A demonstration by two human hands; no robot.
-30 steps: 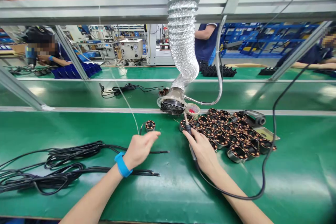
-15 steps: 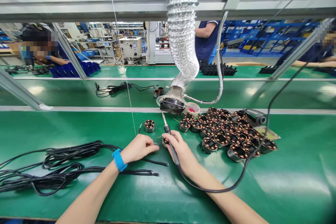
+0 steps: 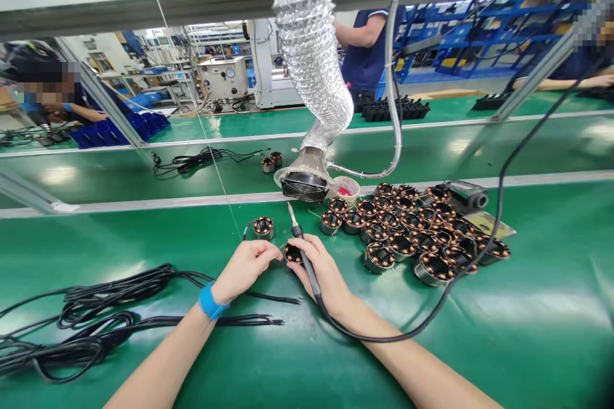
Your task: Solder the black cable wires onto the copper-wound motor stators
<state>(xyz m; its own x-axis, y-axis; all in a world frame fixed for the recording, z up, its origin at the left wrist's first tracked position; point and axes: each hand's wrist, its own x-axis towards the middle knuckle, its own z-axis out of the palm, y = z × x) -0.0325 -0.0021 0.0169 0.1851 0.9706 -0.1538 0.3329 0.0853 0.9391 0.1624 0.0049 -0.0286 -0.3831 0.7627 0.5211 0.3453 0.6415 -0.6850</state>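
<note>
My right hand [image 3: 322, 271] is closed round a soldering iron [image 3: 307, 262], its tip pointing up and away from me. The same hand's fingers also steady a motor stator [image 3: 292, 254], a dark ring with copper windings. On the stator's left side my left hand [image 3: 247, 268], with a blue wristband [image 3: 212, 301], pinches thumb and forefinger together. Whatever lies between those fingertips is too small to make out. Just beyond sits another stator [image 3: 263, 228] with coloured leads at its left.
Many stators [image 3: 412, 230] cluster at the right, beside a grey metal fixture [image 3: 465, 197]. Black cables [image 3: 119, 294] lie coiled at the left. A fume extractor [image 3: 307, 182] on a foil duct hangs ahead, near a small round tub [image 3: 346, 189]. Co-workers sit and stand beyond.
My view has shifted slightly. The left fingertips have come together close against the stator, which now shows more plainly under the right hand. The soldering iron stays in the right hand.
</note>
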